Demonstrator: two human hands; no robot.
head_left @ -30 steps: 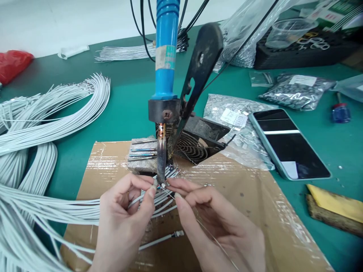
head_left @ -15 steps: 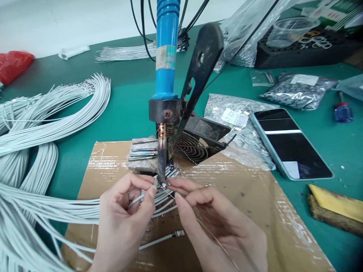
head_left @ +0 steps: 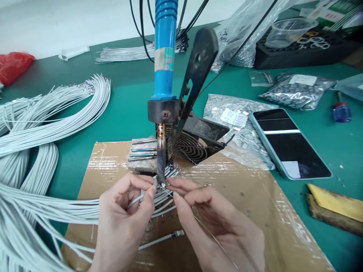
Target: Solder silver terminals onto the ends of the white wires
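A blue-handled soldering iron (head_left: pixel 164 68) stands clamped upright in a black stand (head_left: pixel 195 75), its tip pointing down over a taped cardboard sheet (head_left: pixel 255 211). My left hand (head_left: pixel 124 223) pinches the end of a white wire (head_left: pixel 136 199) and holds it at the iron's tip (head_left: pixel 162 184). My right hand (head_left: pixel 218 230) pinches a thin strand of solder wire (head_left: pixel 210 238) and brings its end to the same tip. Both hands' fingertips nearly meet there. One finished white wire with a metal terminal (head_left: pixel 161 238) lies on the cardboard below my hands.
Bundles of white wires (head_left: pixel 42 124) cover the green table at the left. A black fan grille (head_left: pixel 195 145) sits behind the iron. To the right lie plastic bags of small metal parts (head_left: pixel 238 121), a phone (head_left: pixel 289 143), a yellow sponge (head_left: pixel 334 211) and a blue screwdriver (head_left: pixel 342 111).
Nothing has moved apart from a slight shift of the camera; both hands stay at the iron's tip.
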